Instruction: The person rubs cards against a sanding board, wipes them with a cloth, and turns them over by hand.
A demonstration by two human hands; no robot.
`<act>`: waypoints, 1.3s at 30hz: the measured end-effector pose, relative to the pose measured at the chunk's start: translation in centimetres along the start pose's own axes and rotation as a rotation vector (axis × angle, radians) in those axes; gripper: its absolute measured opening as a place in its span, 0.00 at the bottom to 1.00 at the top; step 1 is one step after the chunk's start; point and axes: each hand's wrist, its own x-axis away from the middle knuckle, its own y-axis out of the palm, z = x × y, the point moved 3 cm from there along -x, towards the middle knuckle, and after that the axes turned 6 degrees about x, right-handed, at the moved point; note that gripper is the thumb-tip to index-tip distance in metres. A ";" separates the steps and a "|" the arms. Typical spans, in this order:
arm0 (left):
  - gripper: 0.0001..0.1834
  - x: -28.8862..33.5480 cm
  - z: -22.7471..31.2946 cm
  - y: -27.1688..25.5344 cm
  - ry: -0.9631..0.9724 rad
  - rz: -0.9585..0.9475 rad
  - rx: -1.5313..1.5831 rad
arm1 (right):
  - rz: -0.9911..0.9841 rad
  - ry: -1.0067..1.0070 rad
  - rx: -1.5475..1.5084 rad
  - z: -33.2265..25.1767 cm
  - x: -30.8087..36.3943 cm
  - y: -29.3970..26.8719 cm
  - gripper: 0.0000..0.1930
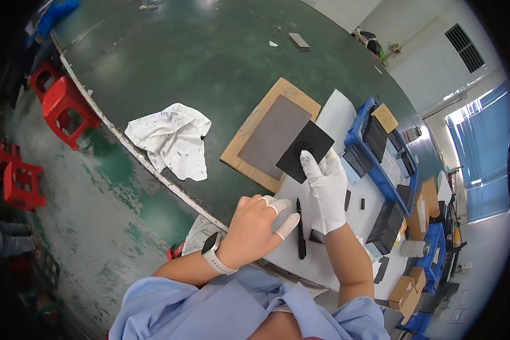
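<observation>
My right hand [326, 195], in a white glove, grips a thin black rectangular plate [304, 146] with the thumb on its upper face. The plate is held tilted, overlapping the right side of a brown board [275, 129] with a darker grey sheet on it. Bare but for white finger cots, my left hand [259, 228] is nearer to me and to the left. Its fingers are loosely bent, thumb and forefinger apart, and nothing shows in them. Close to its right lies a black marker pen [301, 232] on the white sheet.
A crumpled white cloth [173, 139] lies by the left table edge. To the right are a blue tray [384, 164] of black plates, a stack of black plates [386, 226], a jar [415, 248] and an open cardboard box [407, 292]. Red stools [68, 110] stand beyond the edge.
</observation>
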 end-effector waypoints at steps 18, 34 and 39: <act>0.13 1.7 -1.9 -2.4 -0.566 -0.295 0.766 | 0.056 0.017 -0.265 0.3 -0.1 -5.4 0.22; 0.69 -0.6 -1.2 -1.4 -0.322 -0.070 -0.059 | -0.214 0.306 0.018 0.6 4.5 -1.2 0.37; 0.60 -0.8 -1.5 -1.1 -0.041 0.069 -0.158 | -0.346 0.312 0.063 1.1 4.6 -1.6 0.39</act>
